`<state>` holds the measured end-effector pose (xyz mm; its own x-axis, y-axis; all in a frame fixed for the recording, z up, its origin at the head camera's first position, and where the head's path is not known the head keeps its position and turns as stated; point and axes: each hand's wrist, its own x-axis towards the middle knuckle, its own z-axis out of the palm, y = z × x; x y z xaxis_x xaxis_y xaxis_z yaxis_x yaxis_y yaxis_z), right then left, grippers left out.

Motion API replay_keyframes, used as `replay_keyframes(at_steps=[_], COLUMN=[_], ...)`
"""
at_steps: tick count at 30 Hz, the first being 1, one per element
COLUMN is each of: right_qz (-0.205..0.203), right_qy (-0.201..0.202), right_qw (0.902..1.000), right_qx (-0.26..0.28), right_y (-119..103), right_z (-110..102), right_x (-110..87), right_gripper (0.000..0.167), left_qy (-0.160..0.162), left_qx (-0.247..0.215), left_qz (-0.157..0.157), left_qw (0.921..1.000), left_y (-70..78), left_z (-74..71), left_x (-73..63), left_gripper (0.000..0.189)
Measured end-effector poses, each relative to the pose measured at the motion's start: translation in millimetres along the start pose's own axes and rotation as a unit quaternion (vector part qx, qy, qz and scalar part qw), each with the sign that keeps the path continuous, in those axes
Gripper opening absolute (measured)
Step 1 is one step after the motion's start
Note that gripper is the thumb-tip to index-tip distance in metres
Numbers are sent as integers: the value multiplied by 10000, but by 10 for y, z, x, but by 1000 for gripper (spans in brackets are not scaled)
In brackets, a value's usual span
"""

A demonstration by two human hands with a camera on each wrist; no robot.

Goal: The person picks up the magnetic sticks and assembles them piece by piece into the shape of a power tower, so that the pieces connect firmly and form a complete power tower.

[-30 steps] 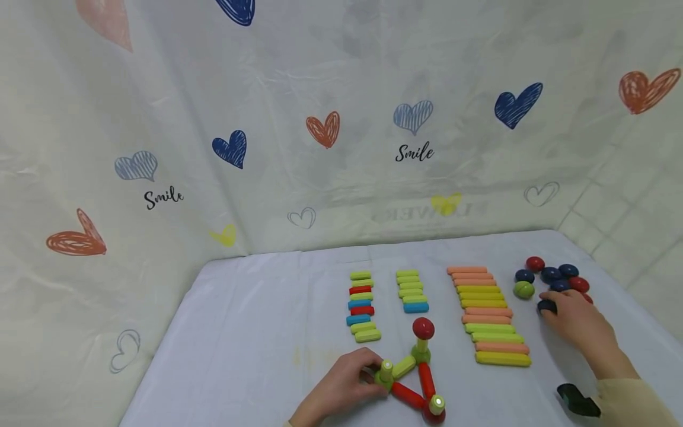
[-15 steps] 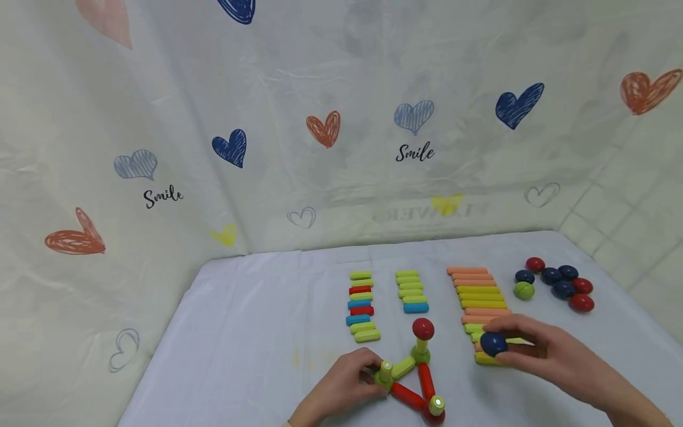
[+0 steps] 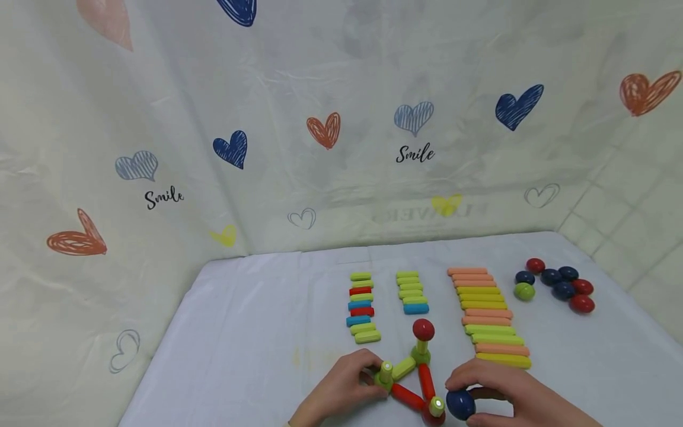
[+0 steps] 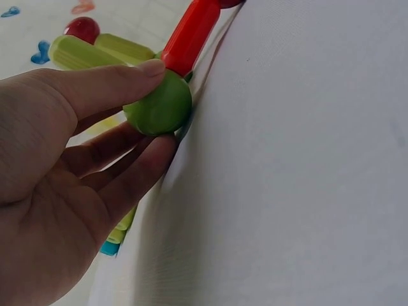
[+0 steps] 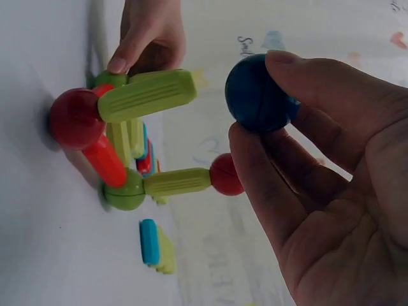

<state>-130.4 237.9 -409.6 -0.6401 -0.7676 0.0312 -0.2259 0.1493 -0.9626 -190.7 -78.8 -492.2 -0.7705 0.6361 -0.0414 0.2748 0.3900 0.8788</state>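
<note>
My left hand [image 3: 347, 379] pinches the green ball [image 4: 162, 105] at the left corner of a triangle of sticks and balls. Two red sticks [image 3: 408, 396] and one light green stick [image 3: 404, 367] form the triangle's sides. Short green sticks stand upright on its three corners; the far one carries a red ball [image 3: 424, 330]. At the near corner is another red ball [image 5: 76, 118] with a bare upright stick [image 5: 150, 95]. My right hand [image 3: 512, 394] pinches a dark blue ball [image 5: 258, 92], held beside that upright stick and apart from it.
Short sticks [image 3: 361, 302] in green, red and blue lie in two columns behind the triangle. Longer orange, yellow and green sticks [image 3: 488, 311] lie to the right. Loose red, blue and green balls [image 3: 563, 290] are grouped at the far right of the white table [image 3: 240, 356].
My right hand has picked up the dark blue ball from the group at the right and brought it left and nearer, beside the triangle. The left hand keeps its place.
</note>
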Motion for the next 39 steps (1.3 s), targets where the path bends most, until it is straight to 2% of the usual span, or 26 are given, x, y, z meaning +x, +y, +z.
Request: replay_keyframes(at_steps=[3,8,14,17,22,25,28,39], right_qz=[-69,58,4,-190,-405,-462,-348,-305], right_qy=[-91,-38,670,827,576,474,411,188], right_qw=[9999,9997,9927,9922,9969,9972,9978,9991], right_qx=[-65,-213,-1000,-915,-362,-338,-398,-206], right_y=[57,131,64,26,31,61,101,138], right_z=[8,1,10,45,129,173,199,164], right_x=[13,5,7,34,113,172,199,193], right_gripper=[35,33,35,37,40,39,37,37], left_qy=[0,8,4,22,28,19,16,-3], left_qx=[-15,-19,-44,-24,-9,-24,-76,-75], left_qz=[-19,33,1,14,20,-15,-41,-76], left_qw=[10000,10000,10000,10000,10000,10000,10000,9999], left_y=[0,1,-12,-21,-26,-20,-11,-7], left_z=[4,12,5,9,15,14,12,14], left_x=[-1,4,12,12,11,13,14,0], left_gripper=[27,28,28,28,28,28,28,27])
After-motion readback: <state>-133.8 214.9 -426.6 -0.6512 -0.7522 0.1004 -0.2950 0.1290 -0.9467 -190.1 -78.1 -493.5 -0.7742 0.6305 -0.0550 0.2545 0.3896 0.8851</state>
